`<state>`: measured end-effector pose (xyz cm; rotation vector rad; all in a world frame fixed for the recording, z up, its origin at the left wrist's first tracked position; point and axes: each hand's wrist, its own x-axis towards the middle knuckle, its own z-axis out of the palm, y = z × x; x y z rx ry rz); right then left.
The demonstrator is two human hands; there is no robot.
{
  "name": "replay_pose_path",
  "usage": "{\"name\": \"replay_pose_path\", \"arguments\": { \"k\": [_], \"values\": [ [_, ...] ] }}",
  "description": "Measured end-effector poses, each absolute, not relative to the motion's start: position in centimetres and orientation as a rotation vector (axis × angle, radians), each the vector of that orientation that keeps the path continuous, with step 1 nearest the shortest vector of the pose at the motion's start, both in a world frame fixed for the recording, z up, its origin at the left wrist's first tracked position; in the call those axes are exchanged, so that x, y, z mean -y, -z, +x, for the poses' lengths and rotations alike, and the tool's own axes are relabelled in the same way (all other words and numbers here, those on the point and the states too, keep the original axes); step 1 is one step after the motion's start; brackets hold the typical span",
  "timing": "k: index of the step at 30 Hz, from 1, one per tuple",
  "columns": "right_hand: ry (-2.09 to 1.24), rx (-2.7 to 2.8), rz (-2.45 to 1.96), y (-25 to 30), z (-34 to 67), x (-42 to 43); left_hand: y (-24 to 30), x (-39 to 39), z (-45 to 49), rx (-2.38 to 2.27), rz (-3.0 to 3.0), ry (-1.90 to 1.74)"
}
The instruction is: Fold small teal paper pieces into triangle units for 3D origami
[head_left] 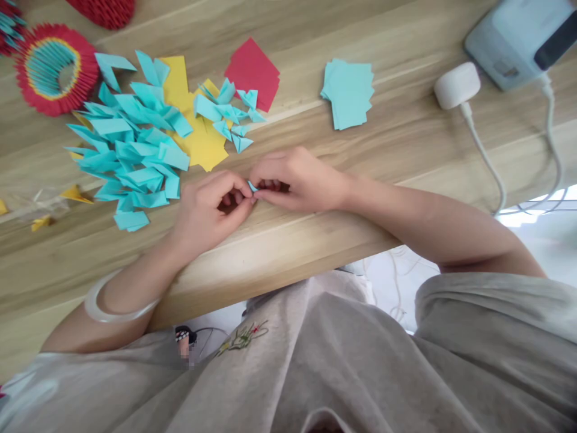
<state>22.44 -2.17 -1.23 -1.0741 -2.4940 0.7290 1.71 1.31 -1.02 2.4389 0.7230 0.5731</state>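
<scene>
Between my fingertips is a small folded piece of turquoise paper [252, 187], mostly hidden by the fingers. My left hand [214, 204] pinches it from the left, and my right hand [300, 180] pinches it from the right. Both hands are closed, close to the table's front edge. Just beyond them lie several small folded turquoise triangles [242, 143], partly on yellow paper sheets [202, 141]. To the left of my left hand spreads a heap of half-folded turquoise papers [135, 150].
A red paper stack [253, 75] and a turquoise paper stack [348, 94] lie farther back. At far left stands a red and turquoise folded-paper ring [56, 69]; yellow folded pieces [76, 193] lie below it. A white charger [457, 85] and a pale blue box-shaped device [518, 42] with cables are at right.
</scene>
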Motion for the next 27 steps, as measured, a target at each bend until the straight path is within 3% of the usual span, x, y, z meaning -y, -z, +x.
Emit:
{"name": "replay_pose_path", "arguments": {
  "k": [27],
  "values": [
    [-0.746,2.423,-1.025,1.54,22.57,2.15,0.99,-1.25,1.72,-0.723,2.434,-0.583]
  ]
}}
